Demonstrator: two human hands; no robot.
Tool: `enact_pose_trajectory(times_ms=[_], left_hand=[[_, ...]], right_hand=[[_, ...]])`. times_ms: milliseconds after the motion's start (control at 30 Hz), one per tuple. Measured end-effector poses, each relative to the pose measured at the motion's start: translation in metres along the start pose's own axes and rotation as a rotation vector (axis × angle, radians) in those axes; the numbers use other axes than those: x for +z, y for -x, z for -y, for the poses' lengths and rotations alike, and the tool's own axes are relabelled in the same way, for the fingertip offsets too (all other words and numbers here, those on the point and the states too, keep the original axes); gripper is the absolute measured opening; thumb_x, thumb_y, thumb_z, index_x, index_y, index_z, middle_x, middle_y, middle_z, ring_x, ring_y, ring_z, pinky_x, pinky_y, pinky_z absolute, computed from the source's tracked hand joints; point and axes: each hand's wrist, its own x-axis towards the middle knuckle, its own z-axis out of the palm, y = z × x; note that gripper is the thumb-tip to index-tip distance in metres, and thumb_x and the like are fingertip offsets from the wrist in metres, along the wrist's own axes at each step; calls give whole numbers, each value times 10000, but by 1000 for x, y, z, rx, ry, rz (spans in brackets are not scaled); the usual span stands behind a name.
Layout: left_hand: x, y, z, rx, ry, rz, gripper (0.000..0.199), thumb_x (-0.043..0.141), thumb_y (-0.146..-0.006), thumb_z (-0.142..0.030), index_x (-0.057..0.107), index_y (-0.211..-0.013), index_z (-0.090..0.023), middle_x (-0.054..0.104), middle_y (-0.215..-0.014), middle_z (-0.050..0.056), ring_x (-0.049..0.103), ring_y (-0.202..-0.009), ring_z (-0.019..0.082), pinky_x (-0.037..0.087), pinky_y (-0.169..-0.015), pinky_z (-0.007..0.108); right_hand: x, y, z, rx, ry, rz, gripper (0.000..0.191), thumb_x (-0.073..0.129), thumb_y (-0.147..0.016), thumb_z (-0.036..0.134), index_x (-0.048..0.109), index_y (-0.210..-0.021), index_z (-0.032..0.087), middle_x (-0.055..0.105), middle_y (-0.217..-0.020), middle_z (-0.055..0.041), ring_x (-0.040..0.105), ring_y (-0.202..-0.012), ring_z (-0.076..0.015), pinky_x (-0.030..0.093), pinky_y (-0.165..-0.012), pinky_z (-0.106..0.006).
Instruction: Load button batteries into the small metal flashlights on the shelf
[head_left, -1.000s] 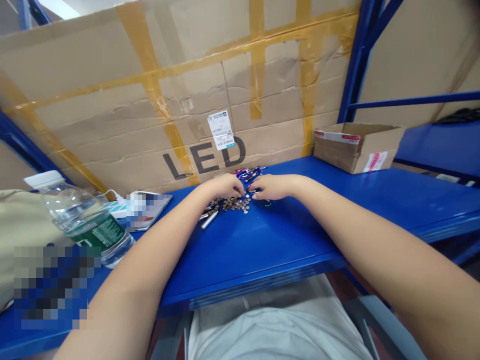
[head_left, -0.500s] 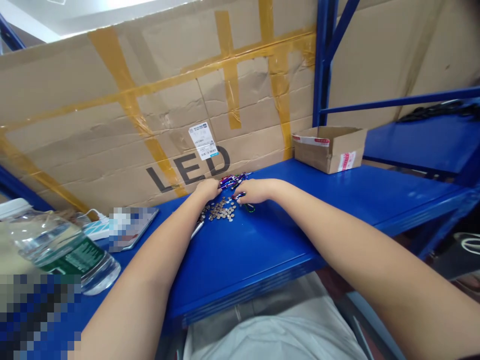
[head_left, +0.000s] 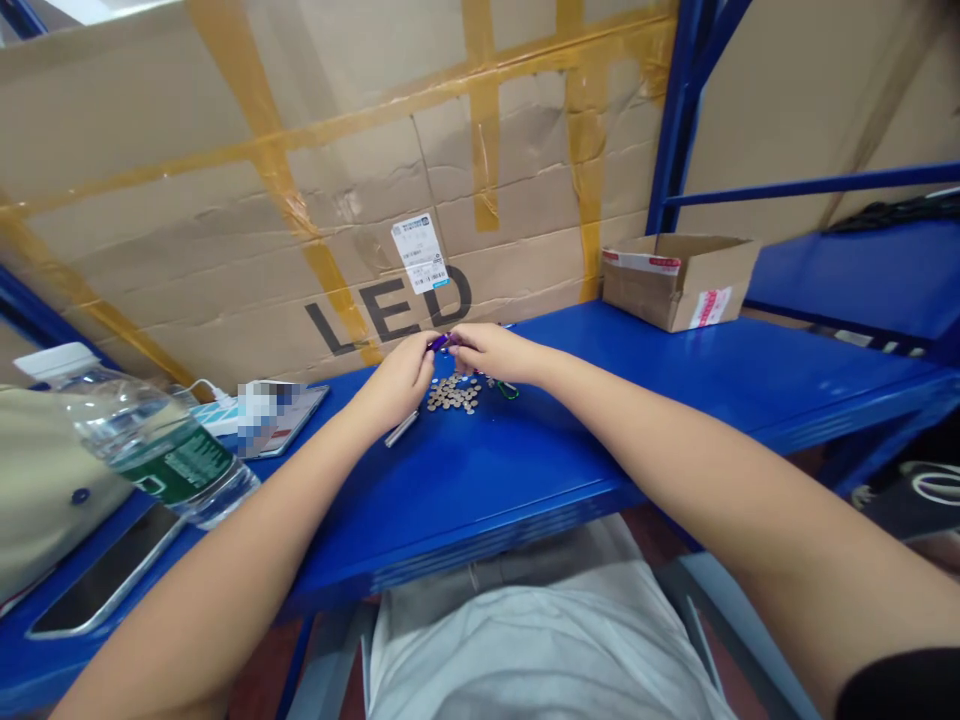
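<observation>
A small purple object [head_left: 439,343] is pinched in my left hand [head_left: 405,372], above the back of the blue table. My right hand [head_left: 487,352] meets it from the other side, its fingers closed at the object's end; whether they grip it or something small is hidden. Just below the hands lies a pile of small round metal pieces [head_left: 455,394]. A green ring-shaped piece [head_left: 509,391] rests right of the pile, and a silver rod [head_left: 402,428] lies to its left. My hands hide most of what is behind them.
A water bottle [head_left: 169,450] leans at the left, near a phone [head_left: 109,570], a tablet [head_left: 300,420] and a white power strip [head_left: 217,415]. An open cardboard box [head_left: 645,290] sits at the back right of the blue table [head_left: 525,470]. Large taped cardboard [head_left: 337,200] stands behind.
My hands have come together, and the purple object now shows between them. The view has shifted, bringing the phone at the left into sight.
</observation>
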Motion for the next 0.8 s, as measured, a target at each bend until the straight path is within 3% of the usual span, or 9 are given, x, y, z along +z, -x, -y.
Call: enact_pose_trajectory(times_ms=[133, 333, 467, 567, 800], left_hand=[[15, 5, 14, -137, -23, -40, 344, 338, -962, -286, 582, -1151, -135, 667, -1120, 118, 617, -1043, 242, 478, -918, 367], [27, 9, 17, -93, 50, 19, 381, 371, -979, -356, 551, -1280, -207, 626, -1289, 66, 593, -1161, 231, 451, -997, 354], [31, 11, 16, -123, 37, 7, 388, 345, -988, -367, 559, -1277, -221, 634, -1281, 62, 598, -1166, 234, 452, -1000, 358], [32, 12, 17, -132, 48, -13, 375, 334, -991, -359, 577, -1239, -217, 657, -1239, 63, 611, -1143, 234, 458, -984, 355], [28, 13, 12, -131, 50, -41, 361, 319, -996, -350, 573, -1215, -218, 682, -1173, 65, 642, -1072, 235, 478, -904, 334]], right_hand=[[-1, 3, 0, 52, -6, 49, 256, 344, -979, 222, 470, -757, 198, 607, -643, -4, 568, -613, -132, 447, -660, -266], [2, 2, -3, 160, 91, 100, 212, 394, -948, 195, 486, -758, 195, 631, -697, -29, 589, -654, -149, 437, -650, -268], [11, 1, -4, 145, 125, 86, 156, 422, -941, 203, 545, -1022, 152, 667, -800, -54, 613, -733, -172, 447, -681, -283], [15, 2, -5, 101, 194, 79, 294, 498, -910, 217, 508, -1191, 131, 677, -859, -65, 613, -781, -189, 452, -712, -300], [20, 1, -5, 115, -36, 118, 211, 367, -955, 222, 523, -1079, 155, 628, -837, -37, 581, -712, -148, 475, -690, -291]])
